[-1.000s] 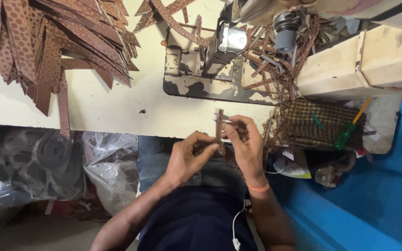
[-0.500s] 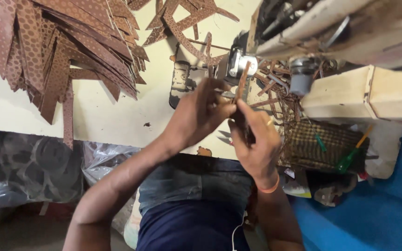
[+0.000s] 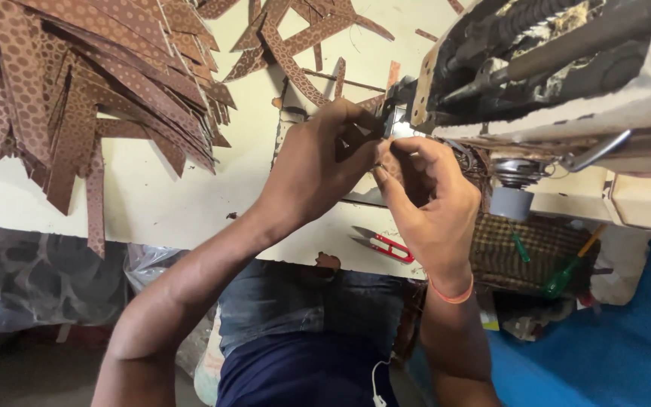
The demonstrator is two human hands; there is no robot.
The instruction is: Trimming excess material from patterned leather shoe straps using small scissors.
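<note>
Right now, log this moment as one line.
left hand: at sewing machine needle area | right hand: pinching beside it | thread snips: on table

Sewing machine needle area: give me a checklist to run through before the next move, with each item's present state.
1. Both hands at the needle area: ok; left hand and right hand meet beside the sewing machine.
2. Brown strip held between the fingers: cannot tell, fingers hide it.
3. Fingertips away from the needle: cannot tell, needle hidden.
4. Red thread snips within reach: ok, lying on the table edge below the hands.
5. Brown strip pile out of the hands' way: ok, off to the left.
</note>
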